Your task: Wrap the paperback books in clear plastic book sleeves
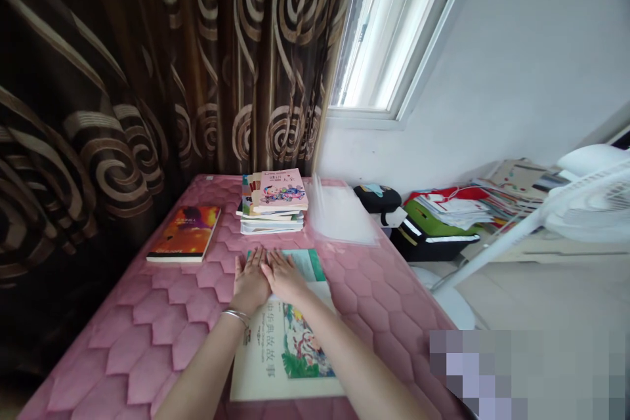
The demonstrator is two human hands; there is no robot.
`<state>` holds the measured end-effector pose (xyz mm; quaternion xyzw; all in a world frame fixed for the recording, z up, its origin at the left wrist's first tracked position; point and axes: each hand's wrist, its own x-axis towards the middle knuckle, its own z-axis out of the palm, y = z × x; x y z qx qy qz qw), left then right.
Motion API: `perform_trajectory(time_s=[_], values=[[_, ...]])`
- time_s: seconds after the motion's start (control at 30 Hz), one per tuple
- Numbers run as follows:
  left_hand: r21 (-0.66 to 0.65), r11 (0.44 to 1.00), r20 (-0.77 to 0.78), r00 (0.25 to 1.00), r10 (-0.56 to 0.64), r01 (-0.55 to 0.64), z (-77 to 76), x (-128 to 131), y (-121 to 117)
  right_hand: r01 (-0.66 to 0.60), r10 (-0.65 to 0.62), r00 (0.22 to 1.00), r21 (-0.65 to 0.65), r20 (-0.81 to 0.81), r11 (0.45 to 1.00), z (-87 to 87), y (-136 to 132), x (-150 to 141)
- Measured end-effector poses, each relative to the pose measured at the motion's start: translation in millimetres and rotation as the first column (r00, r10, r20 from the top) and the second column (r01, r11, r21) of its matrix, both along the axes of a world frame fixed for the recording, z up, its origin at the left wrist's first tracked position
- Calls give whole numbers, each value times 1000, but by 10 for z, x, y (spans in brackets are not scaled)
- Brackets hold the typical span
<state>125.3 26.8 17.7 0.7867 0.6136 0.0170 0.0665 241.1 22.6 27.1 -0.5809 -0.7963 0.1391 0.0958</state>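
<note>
My left hand [252, 283] and my right hand [285, 279] lie side by side, thumbs close together, fingers stretched out flat. Both press down on the far part of a cream book [258, 367] with Chinese characters and a colourful picture on its cover. Beyond the cream cover, a green-edged printed part [311, 264] shows under and beside my fingers; whether it belongs to the same book I cannot tell. A bracelet [237, 316] circles my left wrist. Neither hand grasps anything.
The pink quilted surface [147, 335] bears a stack of books [273, 223], an orange book [184, 234] at left and clear plastic sheets [344, 213] at right. A brown curtain [211, 79] hangs behind. A white fan [585, 200] and a green-black bag [433, 230] stand right.
</note>
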Motion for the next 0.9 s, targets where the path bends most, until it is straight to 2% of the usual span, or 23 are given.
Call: perform_trajectory(time_s=[0.1, 0.2, 0.27, 0.4, 0.5, 0.6, 0.67, 0.8, 0.9], values=[[7, 999, 46, 998, 39, -39, -10, 7, 16, 113, -114, 991, 24, 75, 993, -75, 2, 281], [11, 999, 77, 996, 45, -46, -9, 1, 21, 263, -260, 955, -5, 146, 965, -126, -24, 615], [20, 999, 77, 996, 48, -50, 14, 12, 15, 288, -283, 945, -8, 161, 958, -147, -44, 733], [-38, 997, 31, 997, 70, -69, 130, 232, -33, 285, -282, 943, 7, 174, 958, -158, -71, 727], [-119, 989, 111, 991, -77, 90, 215, 538, -89, 275, -275, 942, 29, 191, 961, -158, -76, 694], [-113, 987, 157, 983, -98, 116, 229, 701, -121, 258, -257, 945, 24, 201, 966, -168, -67, 702], [-104, 990, 168, 983, -78, 97, 201, 632, -120, 255, -252, 946, 15, 201, 967, -181, -55, 715], [-40, 999, 137, 990, 34, -29, 128, 229, -72, 264, -258, 944, -2, 206, 965, -197, -31, 735], [-27, 998, 110, 993, 51, -48, 84, 15, -30, 287, -277, 936, -18, 219, 958, -156, -26, 708]])
